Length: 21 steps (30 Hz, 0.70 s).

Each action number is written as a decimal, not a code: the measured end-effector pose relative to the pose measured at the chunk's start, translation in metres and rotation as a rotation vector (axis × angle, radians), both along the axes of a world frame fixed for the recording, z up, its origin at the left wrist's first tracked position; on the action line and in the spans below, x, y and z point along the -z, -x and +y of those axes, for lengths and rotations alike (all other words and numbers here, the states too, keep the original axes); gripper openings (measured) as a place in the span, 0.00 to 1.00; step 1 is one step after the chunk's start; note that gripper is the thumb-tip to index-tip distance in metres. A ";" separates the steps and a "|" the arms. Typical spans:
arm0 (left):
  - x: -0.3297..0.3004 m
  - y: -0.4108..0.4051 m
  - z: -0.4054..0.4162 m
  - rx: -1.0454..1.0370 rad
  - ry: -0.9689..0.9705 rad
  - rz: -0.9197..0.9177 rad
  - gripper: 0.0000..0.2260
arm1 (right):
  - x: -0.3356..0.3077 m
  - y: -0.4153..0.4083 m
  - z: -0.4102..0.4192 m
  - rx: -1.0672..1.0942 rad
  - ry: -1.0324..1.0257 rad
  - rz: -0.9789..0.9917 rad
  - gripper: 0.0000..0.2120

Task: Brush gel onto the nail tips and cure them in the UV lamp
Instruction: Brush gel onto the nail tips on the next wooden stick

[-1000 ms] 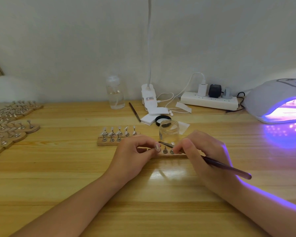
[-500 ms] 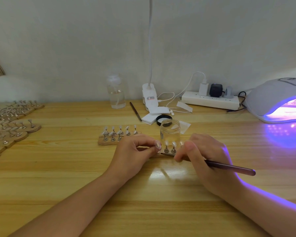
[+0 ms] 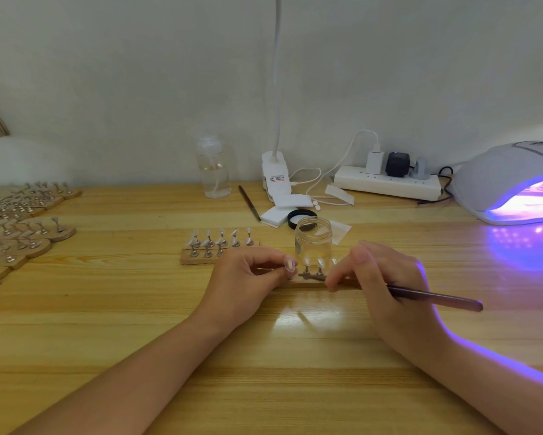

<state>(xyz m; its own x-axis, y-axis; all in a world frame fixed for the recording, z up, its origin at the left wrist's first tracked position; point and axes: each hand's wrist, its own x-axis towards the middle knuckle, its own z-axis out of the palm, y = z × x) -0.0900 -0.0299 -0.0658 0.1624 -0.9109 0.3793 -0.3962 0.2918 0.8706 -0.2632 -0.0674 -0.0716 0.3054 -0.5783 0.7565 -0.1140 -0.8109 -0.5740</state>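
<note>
- Head view: my right hand (image 3: 386, 284) is pinching the brush (image 3: 433, 298), whose tip is dropping from the nail tips (image 3: 314, 263) to the wooden strip (image 3: 307, 282) at frame centre, so I'm judging that stroke finished.
- My left hand (image 3: 248, 277) is curling round the strip's end, steadying it.
- The lamp (image 3: 508, 180) is glowing at right.

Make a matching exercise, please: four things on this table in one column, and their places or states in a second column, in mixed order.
Things:
1. UV lamp
2. brush
3. glass jar
4. power strip

Places or states:
A. held in the right hand
B. against the wall, with plugs in it
C. at the right edge, glowing purple
D. open, just behind the nail tips between the hands

Pairs: 1-C, 2-A, 3-D, 4-B
</note>
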 end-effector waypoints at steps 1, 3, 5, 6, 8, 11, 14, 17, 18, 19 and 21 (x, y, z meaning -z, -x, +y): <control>0.000 0.000 0.000 0.002 -0.004 0.005 0.09 | -0.001 -0.001 0.000 0.010 -0.019 0.000 0.22; 0.000 0.000 0.000 0.011 -0.009 0.015 0.07 | -0.004 -0.002 0.000 0.029 -0.031 0.021 0.19; 0.000 0.000 0.000 0.018 -0.011 0.015 0.06 | -0.005 -0.003 0.001 0.043 -0.025 0.059 0.17; 0.000 0.000 0.000 0.017 -0.011 0.015 0.05 | -0.006 -0.003 0.001 0.040 -0.026 0.074 0.17; 0.000 0.000 -0.001 0.006 -0.017 0.029 0.06 | -0.005 -0.003 0.002 0.017 -0.011 0.091 0.17; -0.001 0.000 0.000 0.001 -0.035 0.059 0.07 | -0.005 -0.002 0.002 -0.014 -0.001 0.069 0.20; -0.002 0.001 0.000 0.015 -0.054 0.075 0.06 | -0.004 -0.002 0.001 0.025 0.032 0.040 0.18; -0.002 0.001 0.000 0.016 -0.074 0.101 0.05 | -0.006 -0.003 0.001 0.070 0.010 0.068 0.16; -0.002 0.000 0.000 0.014 -0.081 0.110 0.05 | -0.006 -0.004 0.001 0.059 -0.006 0.087 0.16; -0.002 0.000 0.000 0.011 -0.087 0.116 0.05 | -0.006 -0.004 0.002 0.039 -0.014 0.099 0.17; -0.002 0.000 0.000 0.006 -0.094 0.119 0.05 | -0.005 -0.003 0.002 -0.002 -0.009 0.095 0.19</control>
